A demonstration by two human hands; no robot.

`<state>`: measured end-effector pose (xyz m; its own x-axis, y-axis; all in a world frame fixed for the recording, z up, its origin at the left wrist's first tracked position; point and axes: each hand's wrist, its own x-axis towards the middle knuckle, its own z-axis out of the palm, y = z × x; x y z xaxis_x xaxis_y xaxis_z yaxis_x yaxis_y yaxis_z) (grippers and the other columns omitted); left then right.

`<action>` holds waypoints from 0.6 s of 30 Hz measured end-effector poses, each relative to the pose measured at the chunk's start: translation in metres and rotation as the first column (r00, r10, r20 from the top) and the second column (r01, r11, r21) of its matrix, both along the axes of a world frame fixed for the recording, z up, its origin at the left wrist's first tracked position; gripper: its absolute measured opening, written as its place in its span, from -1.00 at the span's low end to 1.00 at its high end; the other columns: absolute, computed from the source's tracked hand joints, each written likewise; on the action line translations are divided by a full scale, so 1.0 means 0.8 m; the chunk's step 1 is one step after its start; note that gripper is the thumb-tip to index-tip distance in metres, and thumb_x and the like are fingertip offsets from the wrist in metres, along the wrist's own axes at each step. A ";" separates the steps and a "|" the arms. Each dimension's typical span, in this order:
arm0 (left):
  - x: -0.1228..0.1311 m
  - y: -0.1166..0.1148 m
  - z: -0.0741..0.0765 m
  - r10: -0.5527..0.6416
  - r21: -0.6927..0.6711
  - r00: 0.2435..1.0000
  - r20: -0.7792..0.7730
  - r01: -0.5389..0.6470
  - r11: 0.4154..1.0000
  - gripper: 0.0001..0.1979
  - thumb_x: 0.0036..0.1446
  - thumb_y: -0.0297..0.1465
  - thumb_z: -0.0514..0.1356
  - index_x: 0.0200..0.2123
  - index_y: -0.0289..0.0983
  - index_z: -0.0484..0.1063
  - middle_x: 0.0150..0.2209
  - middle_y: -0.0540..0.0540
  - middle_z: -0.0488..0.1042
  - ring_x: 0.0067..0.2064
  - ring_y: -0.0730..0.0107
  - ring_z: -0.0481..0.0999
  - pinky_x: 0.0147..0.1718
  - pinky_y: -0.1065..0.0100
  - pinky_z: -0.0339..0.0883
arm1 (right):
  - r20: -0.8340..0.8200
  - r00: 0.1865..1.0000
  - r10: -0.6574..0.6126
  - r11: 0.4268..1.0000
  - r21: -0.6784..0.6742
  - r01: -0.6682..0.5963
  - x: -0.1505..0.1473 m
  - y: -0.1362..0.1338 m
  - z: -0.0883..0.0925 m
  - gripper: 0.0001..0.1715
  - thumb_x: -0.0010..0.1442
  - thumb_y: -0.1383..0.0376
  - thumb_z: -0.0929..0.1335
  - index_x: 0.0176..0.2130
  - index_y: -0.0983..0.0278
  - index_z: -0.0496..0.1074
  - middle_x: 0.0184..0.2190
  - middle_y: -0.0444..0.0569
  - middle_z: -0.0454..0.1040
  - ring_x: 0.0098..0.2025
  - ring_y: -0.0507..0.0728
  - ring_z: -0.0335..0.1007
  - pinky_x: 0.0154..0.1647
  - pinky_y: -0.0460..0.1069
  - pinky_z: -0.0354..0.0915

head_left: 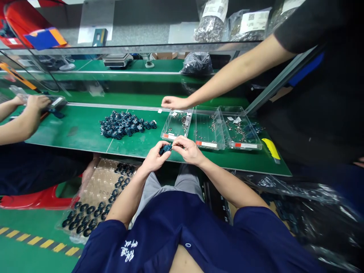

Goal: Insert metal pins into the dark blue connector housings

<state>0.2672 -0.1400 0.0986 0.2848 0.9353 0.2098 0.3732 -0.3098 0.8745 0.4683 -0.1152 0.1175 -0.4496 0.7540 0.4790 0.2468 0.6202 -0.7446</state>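
My left hand (pixel 156 156) is closed round a small dark blue part (pixel 165 149) at the table's front edge. The fingers of my right hand (pixel 188 150) are pinched together at the right end of that part; anything between them is too small to make out. Just beyond my hands stands a clear bin (pixel 178 123) with small metal pieces and paper bits. To its right are a second clear bin (pixel 207 129) and a third (pixel 240 129), both holding small metal pieces. A pile of dark blue parts (pixel 121 124) lies on the green table, left of the bins.
Another person's arm (pixel 227 77) reaches in from the right, its hand over the left bin. A co-worker's hands (pixel 35 104) are at the far left. A yellow cutter (pixel 271 148) lies at right; a tray of black rings (pixel 93 204) is below left.
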 end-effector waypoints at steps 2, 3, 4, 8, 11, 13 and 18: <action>0.004 -0.001 0.001 0.051 0.005 0.998 -0.023 -0.051 0.999 -0.73 0.18 -0.27 0.18 -0.08 -0.23 0.36 -0.22 -0.03 0.46 -0.23 0.37 0.43 -0.17 0.33 0.32 | 0.003 0.999 -0.034 0.998 0.060 0.034 -0.007 -0.005 -0.001 -0.87 0.32 0.31 0.31 -0.29 0.25 0.42 -0.31 -0.02 0.41 -0.24 0.10 0.34 -0.16 0.03 0.31; 0.006 -0.001 0.000 0.084 0.015 0.996 -0.028 -0.084 0.996 -0.75 0.18 -0.28 0.17 -0.10 -0.23 0.36 -0.24 -0.01 0.45 -0.25 0.39 0.42 -0.19 0.34 0.31 | 0.008 0.999 -0.052 0.994 0.098 0.051 -0.010 -0.008 -0.002 -0.87 0.33 0.31 0.30 -0.28 0.25 0.42 -0.30 -0.01 0.41 -0.22 0.11 0.35 -0.14 0.04 0.32; 0.008 -0.001 -0.002 0.117 0.032 0.993 -0.027 -0.116 0.993 -0.78 0.17 -0.30 0.16 -0.12 -0.23 0.35 -0.26 0.00 0.44 -0.27 0.40 0.40 -0.20 0.34 0.30 | 0.018 0.997 -0.069 0.989 0.135 0.066 -0.014 -0.010 -0.004 -0.87 0.34 0.31 0.29 -0.27 0.25 0.42 -0.28 0.02 0.41 -0.19 0.12 0.35 -0.12 0.05 0.32; 0.007 -0.002 -0.013 0.197 0.083 0.980 0.007 -0.197 0.977 -0.84 0.14 -0.36 0.13 -0.18 -0.23 0.35 -0.29 0.00 0.42 -0.28 0.41 0.38 -0.22 0.34 0.28 | 0.063 0.992 -0.107 0.976 0.195 0.093 -0.027 -0.016 -0.011 -0.86 0.35 0.31 0.27 -0.24 0.24 0.41 -0.22 0.07 0.41 -0.14 0.15 0.36 -0.10 0.07 0.35; -0.001 -0.002 -0.021 0.203 0.063 0.979 0.028 -0.204 0.977 -0.84 0.14 -0.32 0.15 -0.20 -0.23 0.35 -0.30 0.00 0.41 -0.29 0.40 0.37 -0.24 0.34 0.28 | 0.075 0.993 -0.091 0.989 0.120 0.082 -0.038 -0.010 -0.012 -0.86 0.34 0.30 0.28 -0.28 0.25 0.38 -0.29 0.03 0.41 -0.20 0.14 0.36 -0.14 0.07 0.34; -0.010 -0.001 -0.028 0.210 0.049 0.977 0.036 -0.211 0.976 -0.85 0.16 -0.32 0.15 -0.21 -0.23 0.35 -0.29 0.00 0.41 -0.28 0.39 0.38 -0.22 0.33 0.28 | 0.087 0.992 -0.096 0.995 0.037 0.093 -0.050 -0.002 -0.015 -0.86 0.31 0.28 0.30 -0.31 0.25 0.38 -0.33 -0.01 0.41 -0.25 0.13 0.36 -0.18 0.07 0.34; -0.053 0.004 -0.053 0.242 -0.003 0.963 0.121 -0.244 0.970 -0.85 0.15 -0.36 0.14 -0.19 -0.23 0.37 -0.24 -0.03 0.45 -0.20 0.35 0.43 -0.14 0.30 0.31 | -0.018 0.999 -0.026 0.882 -0.471 0.015 -0.099 0.022 -0.039 -0.76 0.20 0.15 0.39 -0.24 0.25 0.35 -0.34 -0.08 0.42 -0.41 0.05 0.41 -0.41 -0.01 0.38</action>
